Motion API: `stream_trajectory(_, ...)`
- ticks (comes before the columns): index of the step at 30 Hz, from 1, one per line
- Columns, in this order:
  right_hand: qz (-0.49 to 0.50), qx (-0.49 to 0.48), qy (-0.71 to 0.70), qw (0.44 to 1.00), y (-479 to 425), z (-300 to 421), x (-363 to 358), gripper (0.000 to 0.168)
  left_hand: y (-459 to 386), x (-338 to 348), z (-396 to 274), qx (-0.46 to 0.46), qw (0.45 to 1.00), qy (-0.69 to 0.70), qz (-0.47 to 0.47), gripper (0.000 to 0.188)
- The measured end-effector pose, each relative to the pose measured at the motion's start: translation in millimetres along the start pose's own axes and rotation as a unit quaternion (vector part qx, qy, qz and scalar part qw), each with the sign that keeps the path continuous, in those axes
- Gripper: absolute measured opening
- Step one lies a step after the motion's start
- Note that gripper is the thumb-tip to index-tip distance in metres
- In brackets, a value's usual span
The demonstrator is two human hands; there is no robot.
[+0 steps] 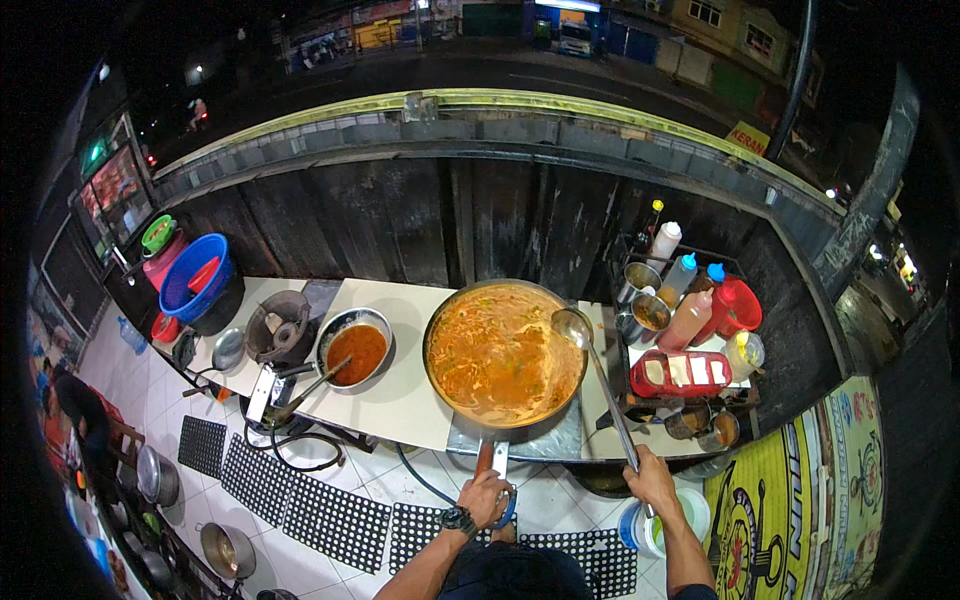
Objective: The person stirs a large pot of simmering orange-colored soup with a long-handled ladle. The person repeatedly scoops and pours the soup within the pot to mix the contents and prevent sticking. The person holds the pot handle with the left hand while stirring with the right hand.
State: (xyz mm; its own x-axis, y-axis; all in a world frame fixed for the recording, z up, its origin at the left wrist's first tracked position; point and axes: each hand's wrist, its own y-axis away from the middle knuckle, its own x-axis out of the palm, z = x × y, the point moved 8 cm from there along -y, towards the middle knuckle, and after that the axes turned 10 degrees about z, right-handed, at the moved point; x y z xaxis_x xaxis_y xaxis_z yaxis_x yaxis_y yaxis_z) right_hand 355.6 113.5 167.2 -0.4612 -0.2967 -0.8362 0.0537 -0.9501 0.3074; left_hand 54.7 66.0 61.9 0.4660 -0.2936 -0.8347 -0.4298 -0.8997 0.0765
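In front of me a wide wok is filled with orange-red sauce, streaked with paler strands and green bits. My left hand, a dark watch on its wrist, grips the wok's brown handle. A blue ring-shaped thing shows beside that hand; what it is I cannot tell. My right hand is closed around the long handle of a metal ladle. The ladle's bowl rests at the right side of the wok, over the sauce.
Left of the wok, a smaller pan holds red sauce and a spoon. Beyond are a burner and blue basket. Squeeze bottles and a red container crowd the right rack. Buckets stand below my right arm.
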Motion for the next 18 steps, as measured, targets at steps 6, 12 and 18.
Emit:
stream_trajectory(6, 0.100, 0.062, -0.171, 0.978, 22.0, 13.2, 7.5, 0.023, 0.4, 2.5, 3.2, -0.001, 1.000, 0.007, 0.003, 0.020)
stream_trajectory(12, 0.179, 0.082, -0.408, 0.891, 31.4, 0.0, 45.9, 0.019, 0.2, 0.9, 1.5, 0.008, 1.000, -0.001, -0.016, 0.019)
stream_trajectory(18, 0.259, 0.084, -0.608, 0.745, 39.7, 22.9, 43.1, 0.019, -0.7, 4.3, 4.5, 0.004, 1.000, 0.005, 0.002, 0.019)
